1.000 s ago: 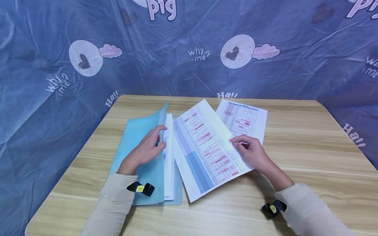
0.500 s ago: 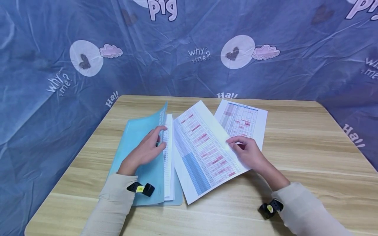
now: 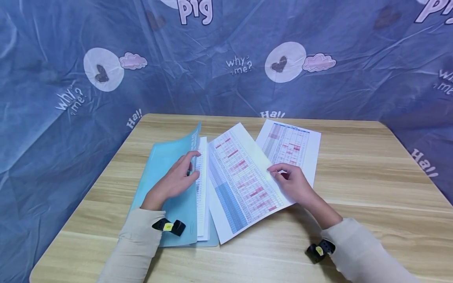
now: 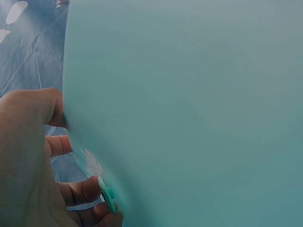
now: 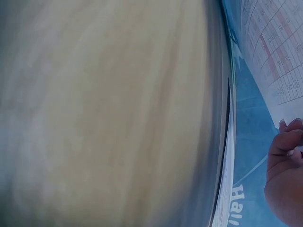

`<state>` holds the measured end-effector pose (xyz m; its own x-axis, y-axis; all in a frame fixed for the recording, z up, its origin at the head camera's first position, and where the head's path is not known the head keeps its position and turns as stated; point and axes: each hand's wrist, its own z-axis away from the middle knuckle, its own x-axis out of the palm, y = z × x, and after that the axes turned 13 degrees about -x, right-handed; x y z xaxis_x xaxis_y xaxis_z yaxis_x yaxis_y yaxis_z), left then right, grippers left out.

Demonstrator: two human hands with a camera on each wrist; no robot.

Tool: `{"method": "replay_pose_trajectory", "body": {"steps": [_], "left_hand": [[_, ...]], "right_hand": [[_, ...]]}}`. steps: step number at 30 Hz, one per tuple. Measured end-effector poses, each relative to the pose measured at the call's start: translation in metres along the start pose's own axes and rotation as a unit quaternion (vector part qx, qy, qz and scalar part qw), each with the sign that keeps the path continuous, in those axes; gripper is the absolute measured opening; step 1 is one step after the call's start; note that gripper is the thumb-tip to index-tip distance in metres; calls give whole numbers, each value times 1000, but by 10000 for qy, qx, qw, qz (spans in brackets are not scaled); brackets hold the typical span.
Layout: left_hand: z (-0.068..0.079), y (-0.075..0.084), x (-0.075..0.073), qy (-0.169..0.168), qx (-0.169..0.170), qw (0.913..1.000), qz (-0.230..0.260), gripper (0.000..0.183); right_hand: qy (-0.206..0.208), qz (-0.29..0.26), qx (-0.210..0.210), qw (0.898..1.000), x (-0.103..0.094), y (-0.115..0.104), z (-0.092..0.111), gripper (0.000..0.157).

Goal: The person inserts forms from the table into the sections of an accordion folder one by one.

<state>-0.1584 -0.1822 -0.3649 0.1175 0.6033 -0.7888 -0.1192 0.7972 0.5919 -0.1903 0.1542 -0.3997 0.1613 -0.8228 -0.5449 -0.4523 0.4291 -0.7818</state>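
My left hand (image 3: 173,179) grips the free edge of the raised cover of a light blue folder (image 3: 161,157), fingers curled round it. In the left wrist view that cover (image 4: 189,104) fills most of the frame, and a small green clasp (image 4: 108,194) sits by the fingertips. Inside the folder, a stack of white printed papers (image 3: 201,212) shows along the opening. My right hand (image 3: 291,182) pinches the right edge of a printed sheet (image 3: 244,181) with red and blue table cells. This sheet is tilted, its left side at the folder's opening.
A second printed sheet (image 3: 288,141) lies on the wooden table (image 3: 368,173) behind the right hand, partly covered by the held one. A blue patterned cloth (image 3: 212,86) hangs behind the table and along its sides.
My right hand has moved a little to the left, carrying the printed sheet closer over the folder's opening. The left hand and the folder cover stay in place.
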Motion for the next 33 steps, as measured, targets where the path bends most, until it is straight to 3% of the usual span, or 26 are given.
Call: {"method": "replay_pose_trajectory", "body": {"steps": [12,24,33], "left_hand": [[0,0,1,13,-15,10000,-29,53],[-1,-1,1,-6,-12,10000,-13,53],[-1,-1,1,-18,-50,10000,-15,53]], "right_hand": [[-7,52,128,9999,8,-3,-1,18],[162,-97,-126,9997,15,-9,-3,17],[16,-50,153,9999,21,-10,-4,18]]}}
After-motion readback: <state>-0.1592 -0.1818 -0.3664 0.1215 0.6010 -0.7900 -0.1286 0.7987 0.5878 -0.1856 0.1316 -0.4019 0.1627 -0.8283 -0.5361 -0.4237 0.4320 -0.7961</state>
